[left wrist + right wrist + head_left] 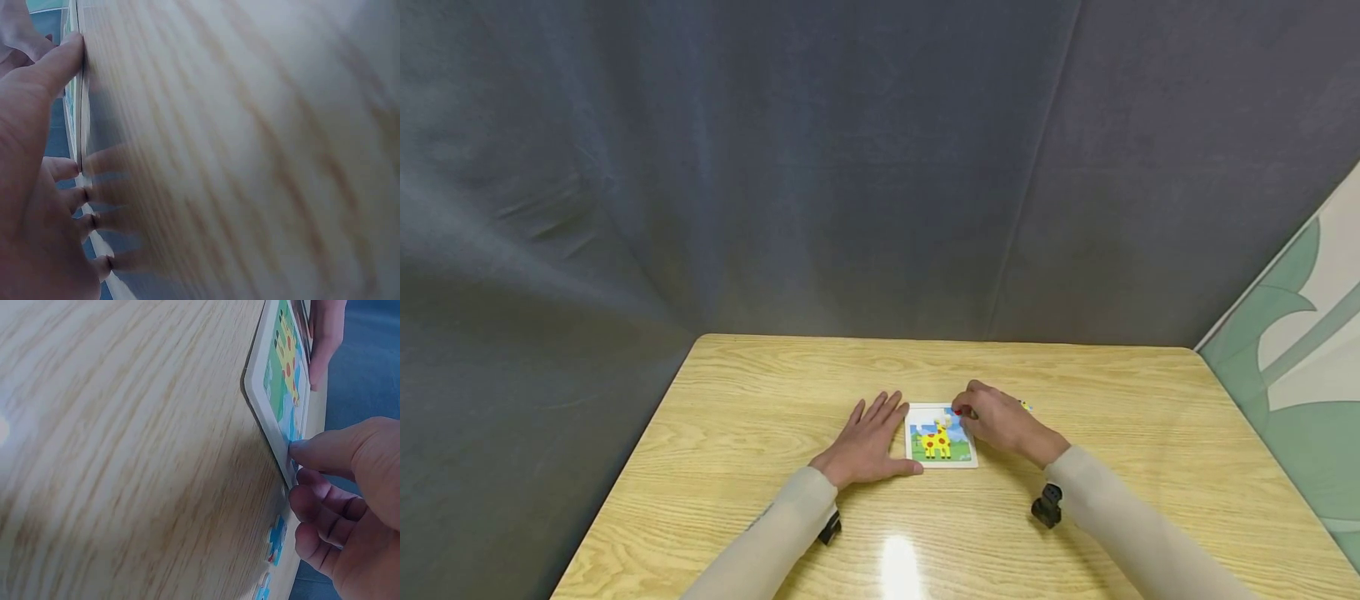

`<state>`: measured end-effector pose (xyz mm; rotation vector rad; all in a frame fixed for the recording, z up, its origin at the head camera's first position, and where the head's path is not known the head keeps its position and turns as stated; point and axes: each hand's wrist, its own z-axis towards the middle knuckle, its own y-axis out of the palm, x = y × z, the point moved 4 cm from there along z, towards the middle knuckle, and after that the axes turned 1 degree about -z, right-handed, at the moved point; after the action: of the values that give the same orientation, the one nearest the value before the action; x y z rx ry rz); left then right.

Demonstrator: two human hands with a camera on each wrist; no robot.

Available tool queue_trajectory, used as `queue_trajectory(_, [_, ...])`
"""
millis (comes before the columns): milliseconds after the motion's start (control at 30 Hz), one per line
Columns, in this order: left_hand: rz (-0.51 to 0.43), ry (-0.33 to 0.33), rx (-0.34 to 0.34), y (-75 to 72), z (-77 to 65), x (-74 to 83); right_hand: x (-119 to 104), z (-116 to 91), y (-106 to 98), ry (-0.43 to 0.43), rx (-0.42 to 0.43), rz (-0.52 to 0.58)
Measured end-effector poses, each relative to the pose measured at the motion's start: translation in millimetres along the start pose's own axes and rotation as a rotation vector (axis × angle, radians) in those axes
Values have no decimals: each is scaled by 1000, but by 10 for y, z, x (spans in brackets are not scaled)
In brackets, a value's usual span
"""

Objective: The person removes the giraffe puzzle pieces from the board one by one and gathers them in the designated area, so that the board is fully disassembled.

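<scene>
Puzzle point(942, 437) lying on wooden table point(760, 417)

From afar I am counting one puzzle and two loose pieces point(277, 539). A yellow, red-spotted giraffe point(929, 443) is standing inside the white frame point(940, 466). Left hand point(867, 447) is resting with fingers straight, spread, thumb touching the frame. Right hand point(997, 420) is touching far right corner, fingers curled; whether pinching a piece, I cannot tell.

Left hand point(867, 447) downturned, widely splayed — right hand point(1000, 422) curled inward.

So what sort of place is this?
Perhaps a screened-off activity corner: dark fabric hangs behind a wood-grain table holding a giraffe puzzle, with a leaf-patterned panel at right.
</scene>
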<state>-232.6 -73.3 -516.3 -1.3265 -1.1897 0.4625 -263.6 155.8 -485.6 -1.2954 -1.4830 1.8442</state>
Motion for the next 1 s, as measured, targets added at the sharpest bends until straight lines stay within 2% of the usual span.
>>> queue_trajectory(233, [4,7,3,5,2,-8,-15,25,9,16,-9,-25])
queue_trajectory(633, [6,8,1,16,-7,-19,-7,40,18,-8,28,-4])
queue_trajectory(833, [6,5,2,13,-4,-14,-4,31,3,13,41,31])
queue_trajectory(1000, [14,2,2,15,8,-19,15,39,-11,42,52,101])
